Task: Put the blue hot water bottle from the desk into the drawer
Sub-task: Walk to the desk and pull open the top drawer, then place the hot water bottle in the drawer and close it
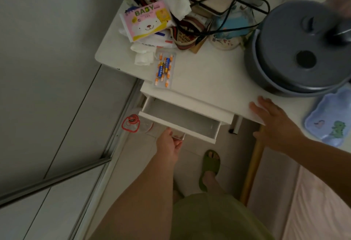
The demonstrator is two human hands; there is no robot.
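Drawer open below the table, hot water bottle lying at the right edge of the frame.

The left hand (pixel 171 144) closes its grip on the metal handle (pixel 179 137) of the white drawer (pixel 180 120), apparently empty. The right hand (pixel 273 123) rests open and flat on the table (pixel 209 80) edge, holding nothing. The blue hot water bottle (pixel 330 116) lies on the table just beside it, below the grey pot (pixel 298 49).

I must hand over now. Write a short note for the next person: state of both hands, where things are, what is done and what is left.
Left hand: grip on the handle of the drawer, which is pulled open and looks empty.
Right hand: open, flat on the desk edge, holding nothing.
Blue hot water bottle: on the desk, at the right, beside the right hand, untouched.
Done: drawer open.
Left: pick up the bottle, put it in the drawer.
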